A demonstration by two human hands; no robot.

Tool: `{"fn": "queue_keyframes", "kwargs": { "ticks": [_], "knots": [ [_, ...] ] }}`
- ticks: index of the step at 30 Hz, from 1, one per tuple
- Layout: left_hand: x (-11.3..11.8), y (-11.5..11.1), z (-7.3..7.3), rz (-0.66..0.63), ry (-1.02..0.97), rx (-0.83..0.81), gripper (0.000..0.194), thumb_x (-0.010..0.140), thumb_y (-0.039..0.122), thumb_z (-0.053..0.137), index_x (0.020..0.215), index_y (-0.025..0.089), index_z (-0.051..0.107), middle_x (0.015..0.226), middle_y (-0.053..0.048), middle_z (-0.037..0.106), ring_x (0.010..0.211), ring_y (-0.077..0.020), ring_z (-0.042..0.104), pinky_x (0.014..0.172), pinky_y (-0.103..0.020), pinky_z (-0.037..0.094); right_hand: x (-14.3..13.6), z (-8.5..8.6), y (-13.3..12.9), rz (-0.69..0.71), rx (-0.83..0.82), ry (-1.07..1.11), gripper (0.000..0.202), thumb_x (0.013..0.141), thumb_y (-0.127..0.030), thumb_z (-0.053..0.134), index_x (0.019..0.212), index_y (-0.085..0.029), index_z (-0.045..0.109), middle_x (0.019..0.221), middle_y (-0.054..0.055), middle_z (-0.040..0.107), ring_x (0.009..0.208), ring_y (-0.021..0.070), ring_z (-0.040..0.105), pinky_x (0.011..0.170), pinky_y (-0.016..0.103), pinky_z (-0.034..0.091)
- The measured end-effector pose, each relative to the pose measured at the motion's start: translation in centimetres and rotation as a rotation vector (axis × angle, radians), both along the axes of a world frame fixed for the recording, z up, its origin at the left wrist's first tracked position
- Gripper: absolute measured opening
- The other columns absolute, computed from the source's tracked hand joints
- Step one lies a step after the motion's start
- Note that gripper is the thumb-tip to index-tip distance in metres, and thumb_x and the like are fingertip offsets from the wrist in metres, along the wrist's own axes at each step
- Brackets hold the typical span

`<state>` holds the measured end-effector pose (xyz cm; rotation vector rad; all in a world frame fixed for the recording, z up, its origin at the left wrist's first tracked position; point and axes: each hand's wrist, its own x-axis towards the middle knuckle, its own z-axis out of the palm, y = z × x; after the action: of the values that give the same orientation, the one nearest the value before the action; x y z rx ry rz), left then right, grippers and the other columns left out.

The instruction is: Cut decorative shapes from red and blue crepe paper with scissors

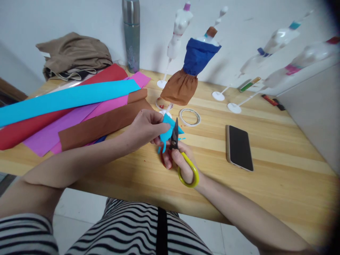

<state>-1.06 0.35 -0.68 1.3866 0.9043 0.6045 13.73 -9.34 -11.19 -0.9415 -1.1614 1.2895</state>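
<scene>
My left hand (148, 127) pinches a small piece of light-blue paper (166, 131) between thumb and fingers, above the wooden table. In my right hand (183, 161) are scissors (191, 173) with yellow and red handles, thumb through the yellow loop. The dark blades point up and lie against the right side of the blue piece; whether they are fully closed is hard to tell. Thin blue scraps (182, 138) show just right of the blades. A narrow blue strip hangs below the piece, beside my right fingers.
Coloured paper sheets (106, 122) lie left on the table (212, 184), near a folded brown cloth (77, 53) and a bottle (132, 39). Several mannequins stand behind, one in a blue top (200, 55) and brown skirt (180, 86). A tape roll (190, 124) and a phone (239, 147) lie right.
</scene>
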Motion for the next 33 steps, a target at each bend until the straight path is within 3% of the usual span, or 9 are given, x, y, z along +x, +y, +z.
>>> {"fn": "queue_keyframes", "kwargs": {
  "ticks": [16, 23, 33],
  "knots": [
    [0.05, 0.04, -0.37, 0.008, 0.026, -0.019, 0.032, 0.081, 0.007, 0.059, 0.05, 0.016, 0.058, 0.042, 0.002, 0.056, 0.038, -0.0072, 0.05, 0.042, -0.018, 0.04, 0.06, 0.42, -0.24, -0.001, 0.035, -0.074, 0.048, 0.097, -0.069, 0.063, 0.099, -0.021, 0.063, 0.058, -0.005, 0.052, 0.049, 0.0131, 0.043, 0.048, 0.029, 0.038],
    [0.02, 0.04, -0.48, -0.007, 0.011, -0.014, 0.03, 0.077, 0.01, 0.06, 0.048, 0.017, 0.054, 0.042, 0.003, 0.055, 0.038, -0.0074, 0.05, 0.042, -0.018, 0.039, 0.06, -0.1, -0.27, -0.011, 0.015, -0.054, 0.047, 0.098, -0.069, 0.063, 0.094, -0.022, 0.062, 0.052, -0.007, 0.049, 0.042, 0.0114, 0.039, 0.044, 0.027, 0.033],
    [-0.09, 0.02, -0.55, -0.036, -0.013, -0.012, 0.028, 0.077, 0.016, 0.065, 0.05, 0.017, 0.056, 0.046, 0.0, 0.06, 0.042, -0.0081, 0.053, 0.046, -0.018, 0.043, -0.19, 0.77, -0.08, -0.032, -0.056, -0.056, 0.052, 0.093, -0.074, 0.063, 0.084, -0.023, 0.058, 0.044, -0.008, 0.046, 0.035, 0.0112, 0.036, 0.039, 0.027, 0.027]
  ]
}}
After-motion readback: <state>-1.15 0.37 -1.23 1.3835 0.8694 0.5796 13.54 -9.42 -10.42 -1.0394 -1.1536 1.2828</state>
